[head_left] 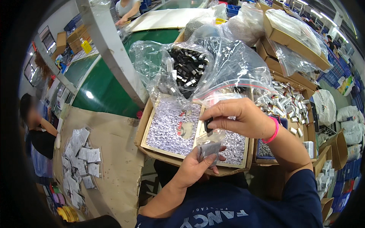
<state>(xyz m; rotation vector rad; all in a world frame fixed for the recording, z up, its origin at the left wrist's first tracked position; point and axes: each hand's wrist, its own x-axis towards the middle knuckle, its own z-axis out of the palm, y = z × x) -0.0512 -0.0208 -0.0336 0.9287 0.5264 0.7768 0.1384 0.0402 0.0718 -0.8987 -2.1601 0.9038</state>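
A dark blue shirt (266,205) is nearest, with large pale lettering (220,219) across it, seen upside down.

Just beyond, the left grip (195,164) is closed around the lower part of a small clear bag (210,149) with something grey inside, thumb pressed against the front. The right grip (243,118), above a pink wristband (274,131), pinches a small black piece (208,124) between thumb and fingertips, the gap only as wide as the piece. The black piece is just above the bag's mouth; whether the two touch, I cannot tell.

Under the hands, a carton (143,131) holds two pale-framed compartments filled with small whitish pieces (163,131). Behind it, a large clear plastic bag (146,57) gapes around many black pieces with silvery ends (186,68). To the right, silver and white pieces (283,100) fill an open box.

On the left, the cardboard-covered worktop (114,152) carries a loose pile of packets (81,161) with dark print too small to read. Farther off are a grey post (114,53), a green surface (100,89) and a co-worker (127,8) at the top edge.
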